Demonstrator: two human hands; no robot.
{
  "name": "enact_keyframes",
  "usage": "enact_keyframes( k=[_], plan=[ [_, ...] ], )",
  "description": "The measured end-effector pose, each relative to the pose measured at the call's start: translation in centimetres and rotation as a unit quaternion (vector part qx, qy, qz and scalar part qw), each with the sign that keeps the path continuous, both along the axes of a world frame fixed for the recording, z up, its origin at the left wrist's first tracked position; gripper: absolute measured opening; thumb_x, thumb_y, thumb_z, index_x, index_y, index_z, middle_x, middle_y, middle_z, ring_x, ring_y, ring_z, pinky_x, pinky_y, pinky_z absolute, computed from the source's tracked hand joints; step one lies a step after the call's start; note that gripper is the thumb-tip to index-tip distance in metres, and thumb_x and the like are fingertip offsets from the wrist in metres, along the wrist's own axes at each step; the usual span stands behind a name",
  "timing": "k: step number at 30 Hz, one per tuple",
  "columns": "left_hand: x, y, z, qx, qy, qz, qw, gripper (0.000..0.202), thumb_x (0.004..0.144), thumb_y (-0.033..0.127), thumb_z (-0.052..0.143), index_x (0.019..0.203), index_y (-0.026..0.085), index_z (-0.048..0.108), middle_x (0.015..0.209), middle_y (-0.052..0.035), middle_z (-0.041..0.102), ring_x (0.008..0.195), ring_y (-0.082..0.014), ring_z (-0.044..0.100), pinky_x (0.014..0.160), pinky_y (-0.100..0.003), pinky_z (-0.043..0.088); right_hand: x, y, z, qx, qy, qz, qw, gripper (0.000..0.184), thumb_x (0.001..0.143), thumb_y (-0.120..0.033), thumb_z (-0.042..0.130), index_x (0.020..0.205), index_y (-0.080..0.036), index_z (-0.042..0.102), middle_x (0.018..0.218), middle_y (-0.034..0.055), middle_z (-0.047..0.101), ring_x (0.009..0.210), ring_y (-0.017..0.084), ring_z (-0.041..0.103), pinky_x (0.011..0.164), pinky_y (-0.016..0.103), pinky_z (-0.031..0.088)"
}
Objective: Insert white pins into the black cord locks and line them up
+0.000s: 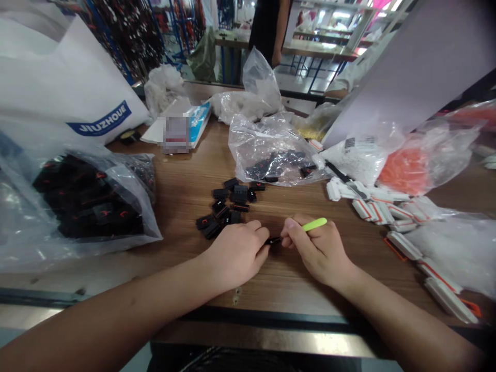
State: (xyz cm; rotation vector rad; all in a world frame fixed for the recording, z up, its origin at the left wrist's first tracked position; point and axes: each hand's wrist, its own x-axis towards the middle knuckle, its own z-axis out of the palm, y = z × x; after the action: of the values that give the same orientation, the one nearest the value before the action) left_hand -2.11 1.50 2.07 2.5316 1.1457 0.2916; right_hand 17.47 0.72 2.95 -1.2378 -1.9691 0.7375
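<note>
Wooden tabletop (186,186) under hands (320,250) with lime-handled tool (315,224) and black part (273,241).

Left hand (238,254) and right hand (320,249) are bare. So are the right forearm (406,321) at four o'clock and left forearm (127,312) at eight.

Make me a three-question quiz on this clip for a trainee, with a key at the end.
1. What colour is the tool handle in the right hand?
A: blue
B: yellow-green
C: pink

2. True or false: in the picture, the loose black pieces lie to the right of the white plastic pieces.

3. Fill in: the blue label on the big white bag reads ____.

Key: 1. B. 2. False; they lie to the left. 3. JIUZHOUE.
</note>
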Motion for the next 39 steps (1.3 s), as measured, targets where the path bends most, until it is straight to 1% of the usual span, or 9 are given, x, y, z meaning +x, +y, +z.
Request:
enact_keyframes(
  k=[9, 14, 16, 24, 27, 30, 33, 36, 39],
  plan=[
    [0.1, -0.1, -0.2, -0.002, 0.000, 0.002, 1.000, 0.014, 0.093, 0.022, 0.054, 0.094, 0.013, 0.066, 0.090, -0.0060, 0.064, 0.081, -0.0221, 0.065, 0.074, -0.036, 0.054, -0.2, 0.0, 0.0, -0.008, -0.047, 0.032, 0.998, 0.038, 0.101, -0.031, 0.042, 0.069, -0.018, 0.059, 0.064, -0.0001, 0.061, 0.058, 0.012, 0.057, 0.060, 0.028, 0.043],
    [-0.2, -0.1, 0.2, 0.031, 0.027, -0.001, 0.999, 0.015, 0.093, 0.024, 0.052, 0.089, 0.016, 0.065, 0.087, -0.0042, 0.063, 0.078, -0.0221, 0.065, 0.069, -0.036, 0.053, 0.8, 0.6, 0.3, -0.036, 0.122, -0.088, 0.988, 0.039, 0.099, -0.040, 0.048, 0.070, -0.019, 0.064, 0.060, 0.0008, 0.063, 0.054, 0.013, 0.059, 0.053, 0.025, 0.047],
    [-0.3, -0.1, 0.5, 0.051, 0.044, 0.002, 0.998, 0.016, 0.092, 0.024, 0.051, 0.087, 0.017, 0.065, 0.085, -0.0038, 0.064, 0.078, -0.0234, 0.065, 0.065, -0.037, 0.052, 1.5, 1.3, 1.0, -0.035, 0.126, -0.116, 0.985, 0.037, 0.097, -0.043, 0.051, 0.072, -0.020, 0.066, 0.060, 0.0015, 0.063, 0.054, 0.014, 0.060, 0.053, 0.026, 0.049],
    [-1.7, 0.4, 2.5, 0.099, 0.113, 0.020, 0.988, 0.013, 0.079, 0.025, 0.057, 0.080, 0.016, 0.066, 0.084, -0.0076, 0.066, 0.074, -0.0276, 0.065, 0.057, -0.038, 0.047, 7.4, 4.2, 3.1, -0.038, -0.141, -0.090, 0.985, 0.033, 0.091, -0.042, 0.055, 0.074, -0.018, 0.070, 0.080, 0.0035, 0.073, 0.073, 0.018, 0.066, 0.070, 0.030, 0.049],
    [-2.1, 0.7, 3.2, 0.087, 0.097, 0.027, 0.991, 0.015, 0.079, 0.032, 0.060, 0.079, 0.018, 0.065, 0.082, -0.0061, 0.066, 0.071, -0.0258, 0.064, 0.056, -0.035, 0.046, 11.0, 3.8, 2.5, -0.055, -0.206, -0.091, 0.973, 0.026, 0.089, -0.043, 0.058, 0.089, -0.021, 0.072, 0.087, 0.0036, 0.074, 0.079, 0.021, 0.067, 0.071, 0.032, 0.050],
    [-2.3, 1.4, 3.2, 0.090, 0.036, 0.075, 0.993, 0.029, 0.090, 0.040, 0.052, 0.073, 0.019, 0.062, 0.078, -0.0034, 0.065, 0.070, -0.0219, 0.063, 0.059, -0.033, 0.045, 14.0, 2.0, 1.1, -0.016, -0.231, -0.101, 0.968, 0.027, 0.088, -0.043, 0.058, 0.094, -0.020, 0.071, 0.093, 0.0062, 0.074, 0.084, 0.024, 0.068, 0.076, 0.036, 0.052],
    [-2.6, 2.6, 2.5, 0.141, -0.036, 0.120, 0.982, 0.026, 0.097, 0.034, 0.046, 0.096, 0.019, 0.067, 0.100, -0.0061, 0.067, 0.099, -0.0248, 0.060, 0.070, -0.033, 0.048, 16.0, 0.2, -0.8, 0.011, -0.307, -0.110, 0.945, 0.027, 0.088, -0.039, 0.055, 0.099, -0.020, 0.070, 0.094, 0.0094, 0.074, 0.081, 0.025, 0.069, 0.074, 0.039, 0.054],
    [-2.8, 3.8, 1.3, 0.144, -0.036, 0.074, 0.986, 0.031, 0.096, 0.038, 0.052, 0.117, 0.019, 0.065, 0.128, -0.0088, 0.061, 0.115, -0.0274, 0.054, 0.092, -0.043, 0.046, 17.3, -0.8, -2.3, 0.062, -0.402, -0.068, 0.911, 0.031, 0.087, -0.023, 0.048, 0.108, -0.019, 0.070, 0.116, 0.0136, 0.069, 0.101, 0.029, 0.067, 0.088, 0.045, 0.053],
    [-2.8, 4.6, 0.1, 0.126, -0.034, 0.036, 0.991, 0.038, 0.098, 0.043, 0.049, 0.125, 0.019, 0.062, 0.138, -0.0100, 0.055, 0.124, -0.0277, 0.050, 0.104, -0.048, 0.038, 18.4, -1.0, -2.9, 0.080, -0.460, -0.047, 0.883, 0.047, 0.082, -0.009, 0.042, 0.121, -0.018, 0.067, 0.129, 0.0135, 0.064, 0.114, 0.030, 0.063, 0.097, 0.045, 0.051]
  ],
)
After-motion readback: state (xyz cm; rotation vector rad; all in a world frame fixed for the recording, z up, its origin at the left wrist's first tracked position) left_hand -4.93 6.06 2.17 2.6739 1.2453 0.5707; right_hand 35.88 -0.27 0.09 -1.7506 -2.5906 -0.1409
